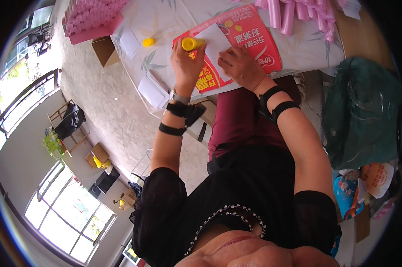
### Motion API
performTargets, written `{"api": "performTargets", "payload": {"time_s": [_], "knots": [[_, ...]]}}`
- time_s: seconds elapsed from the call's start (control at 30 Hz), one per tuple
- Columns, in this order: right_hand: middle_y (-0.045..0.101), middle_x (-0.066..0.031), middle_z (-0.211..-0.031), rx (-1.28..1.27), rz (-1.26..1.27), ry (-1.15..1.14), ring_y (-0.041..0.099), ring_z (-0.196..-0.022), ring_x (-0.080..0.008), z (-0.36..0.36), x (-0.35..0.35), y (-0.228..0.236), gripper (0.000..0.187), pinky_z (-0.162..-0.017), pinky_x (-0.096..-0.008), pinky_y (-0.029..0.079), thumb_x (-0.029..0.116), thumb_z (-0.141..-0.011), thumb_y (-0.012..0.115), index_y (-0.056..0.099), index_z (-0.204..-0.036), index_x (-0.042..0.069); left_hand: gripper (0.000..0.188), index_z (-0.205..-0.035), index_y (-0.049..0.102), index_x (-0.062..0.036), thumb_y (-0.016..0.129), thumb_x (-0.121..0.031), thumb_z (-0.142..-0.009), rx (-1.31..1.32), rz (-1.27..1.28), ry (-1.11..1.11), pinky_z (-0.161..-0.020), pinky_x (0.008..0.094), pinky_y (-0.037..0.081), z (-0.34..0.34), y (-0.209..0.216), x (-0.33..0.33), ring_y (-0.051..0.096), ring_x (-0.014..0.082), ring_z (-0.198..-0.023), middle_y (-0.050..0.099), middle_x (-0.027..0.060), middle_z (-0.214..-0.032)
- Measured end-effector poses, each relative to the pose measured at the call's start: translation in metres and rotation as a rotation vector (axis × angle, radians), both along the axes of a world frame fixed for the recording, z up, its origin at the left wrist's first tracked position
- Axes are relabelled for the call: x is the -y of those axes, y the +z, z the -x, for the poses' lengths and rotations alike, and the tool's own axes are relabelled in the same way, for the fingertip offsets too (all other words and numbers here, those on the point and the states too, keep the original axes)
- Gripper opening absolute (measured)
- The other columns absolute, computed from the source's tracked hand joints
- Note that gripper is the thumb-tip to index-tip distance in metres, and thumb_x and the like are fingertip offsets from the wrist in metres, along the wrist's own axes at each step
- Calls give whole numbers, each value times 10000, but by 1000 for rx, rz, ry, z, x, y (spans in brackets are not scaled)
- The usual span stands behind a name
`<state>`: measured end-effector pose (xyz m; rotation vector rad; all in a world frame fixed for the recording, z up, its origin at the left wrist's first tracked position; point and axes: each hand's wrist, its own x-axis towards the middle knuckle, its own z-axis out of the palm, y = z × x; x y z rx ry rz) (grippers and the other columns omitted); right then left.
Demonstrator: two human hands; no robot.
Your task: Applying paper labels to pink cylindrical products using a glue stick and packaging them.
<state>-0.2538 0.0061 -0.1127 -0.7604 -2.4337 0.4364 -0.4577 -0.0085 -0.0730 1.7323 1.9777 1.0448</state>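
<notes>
My left hand [186, 62] is wrapped round a yellow glue stick [189, 43], with its round end facing up. Its yellow cap [148, 42] lies apart on the table, to the left. Between my hands a sheet of white paper [215, 39] rests on a flattened red printed cardboard sheet [265, 49]. At the paper's near right edge, my right hand [243, 66] has its fingers bent and drawn together, seemingly pinching the paper; the fingertips are partly hidden. Stacked white paper pieces [153, 91] lie near the table's left corner, close to my left wrist.
The table has a pale leaf-patterned cloth [165, 20]. Pink rolled tubes fill a pink box [94, 26] at the far left; more pink tubes [294, 13] lie at the far right. A brown carton [105, 51] stands beside the table. A dark green sack [361, 115] is at right.
</notes>
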Motion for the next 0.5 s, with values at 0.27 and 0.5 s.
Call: {"api": "performTargets", "payload": {"time_s": [0.27,0.5], "knots": [[618,-10,-1102,-27,18,-3,588,-1102,-223,-3,1,-9,252,-1025,-399,490,163,-814,704,665,-1056,107,271,-1009,667,-22,849,-124,-836,58,57,19,-718,376,556,3,13,1,716,347,-809,712,159,-909],[615,-12,-1107,9,5,-2,589,-1102,-225,-1,1,-3,282,-1025,-404,489,170,-803,717,658,-1071,108,276,-1037,680,0,845,-133,-862,-149,-7,-58,-716,337,588,-4,7,-8,758,255,-804,735,133,-920]]}}
